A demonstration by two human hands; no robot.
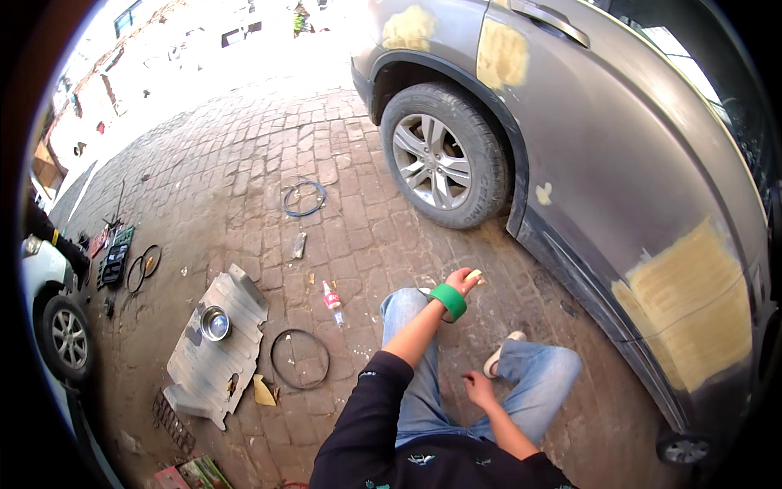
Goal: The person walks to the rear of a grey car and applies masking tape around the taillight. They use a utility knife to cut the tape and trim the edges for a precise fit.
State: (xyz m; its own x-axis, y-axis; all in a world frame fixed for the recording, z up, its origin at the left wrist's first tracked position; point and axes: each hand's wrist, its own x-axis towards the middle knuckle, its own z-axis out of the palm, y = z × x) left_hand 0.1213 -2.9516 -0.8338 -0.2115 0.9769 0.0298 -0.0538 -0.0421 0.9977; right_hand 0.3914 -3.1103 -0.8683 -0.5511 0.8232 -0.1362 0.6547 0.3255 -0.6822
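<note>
My left hand (pixel 463 283) is stretched out in front of me, its fingers closed around a small pale yellow piece (pixel 476 277) whose kind I cannot make out. Round that wrist sits a roll of green tape (pixel 449 302). My right hand (pixel 479 388) hangs by my right thigh, fingers loosely curled, with nothing visible in them. To the right of both hands stands a grey-brown car (pixel 603 163). Its door carries a large yellowish filler patch (pixel 692 306), with smaller patches (pixel 503 55) near the wheel arch. Neither hand touches the car.
On the brick paving (pixel 244 204) at left lie a bent metal sheet (pixel 208 350) bearing a steel bowl (pixel 216 323), a plastic bottle (pixel 332 302), a black ring (pixel 300 359) and a coiled cable (pixel 304 198). Farther left are a toolbox (pixel 115 257) and a white car (pixel 39 277).
</note>
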